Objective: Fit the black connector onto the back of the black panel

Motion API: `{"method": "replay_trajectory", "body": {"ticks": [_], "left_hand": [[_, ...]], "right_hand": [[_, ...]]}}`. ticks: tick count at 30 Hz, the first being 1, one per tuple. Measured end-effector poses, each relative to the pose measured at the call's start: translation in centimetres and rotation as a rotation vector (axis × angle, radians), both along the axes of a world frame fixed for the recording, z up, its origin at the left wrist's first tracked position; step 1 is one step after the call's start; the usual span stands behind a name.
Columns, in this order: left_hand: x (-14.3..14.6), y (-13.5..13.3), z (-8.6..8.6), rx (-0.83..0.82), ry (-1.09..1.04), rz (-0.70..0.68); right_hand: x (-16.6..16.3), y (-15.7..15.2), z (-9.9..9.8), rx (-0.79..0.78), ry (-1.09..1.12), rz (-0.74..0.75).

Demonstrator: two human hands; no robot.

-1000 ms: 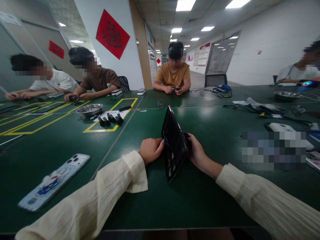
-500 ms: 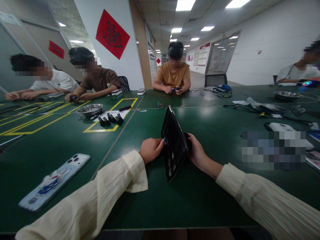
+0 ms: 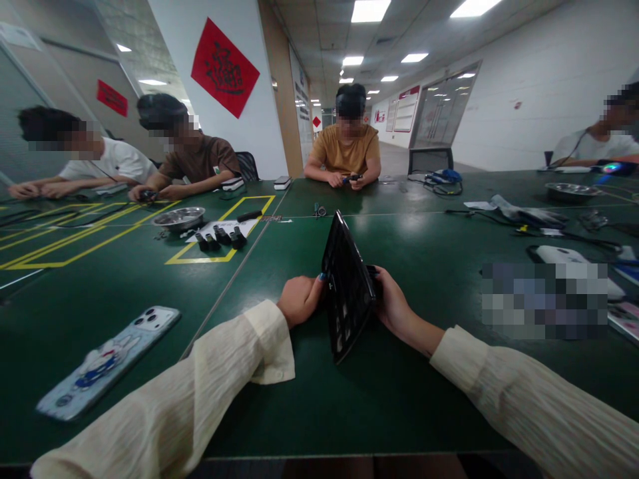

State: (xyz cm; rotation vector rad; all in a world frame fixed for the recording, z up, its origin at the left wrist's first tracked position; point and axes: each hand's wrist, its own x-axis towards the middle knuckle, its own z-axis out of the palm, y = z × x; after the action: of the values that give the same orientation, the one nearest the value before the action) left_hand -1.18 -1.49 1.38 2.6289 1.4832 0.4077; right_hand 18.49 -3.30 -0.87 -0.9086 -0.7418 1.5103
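A thin black tablet-like panel (image 3: 348, 293) stands tilted on edge above the green table (image 3: 424, 399), its dark glossy face turned to the left, with pale marks near the bottom. At its left side my left hand (image 3: 301, 298) has the fingers curled in and the thumb, with a blue nail, up against the panel's edge. The fingertips of that hand are partly hidden behind the panel. My right hand (image 3: 392, 299) grips the panel from behind on the right, near a small black part at its back; most of those fingers are out of sight.
A phone in a rabbit-pattern case (image 3: 107, 366) lies at left. Beyond are a metal bowl (image 3: 178, 218), several black cylindrical parts (image 3: 219, 238) and yellow tape outlines. Cables, gloves (image 3: 529, 211) and another bowl (image 3: 572, 192) lie at right. Other people (image 3: 344, 146) sit around the table.
My left thumb has shifted slightly left across the panel's face toward its edge. The panel and my right hand stay nearly where they were.
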Motion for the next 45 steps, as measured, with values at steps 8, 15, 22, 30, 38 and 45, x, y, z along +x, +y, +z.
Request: {"method": "replay_trajectory", "body": {"ticks": [8, 15, 22, 30, 38, 45], "left_hand": [[0.1, -0.1, 0.2, 0.036, 0.019, -0.008], [-0.4, -0.1, 0.0, 0.135, -0.04, -0.101], [0.1, -0.6, 0.4, 0.206, 0.164, -0.12], [0.4, -0.8, 0.3, 0.172, 0.124, -0.038], [0.5, -0.9, 0.4, 0.156, 0.128, -0.025], [0.6, -0.5, 0.2, 0.148, 0.147, -0.005]], "right_hand": [[-0.2, -0.3, 0.5, -0.011, -0.011, -0.006], [-0.1, -0.2, 0.4, 0.0, -0.012, -0.009], [-0.3, 0.1, 0.1, 0.024, -0.009, -0.04], [-0.2, 0.0, 0.0, 0.03, -0.03, -0.015], [-0.3, -0.1, 0.1, 0.021, -0.015, -0.003], [0.0, 0.3, -0.8, 0.045, -0.003, 0.031]]}}
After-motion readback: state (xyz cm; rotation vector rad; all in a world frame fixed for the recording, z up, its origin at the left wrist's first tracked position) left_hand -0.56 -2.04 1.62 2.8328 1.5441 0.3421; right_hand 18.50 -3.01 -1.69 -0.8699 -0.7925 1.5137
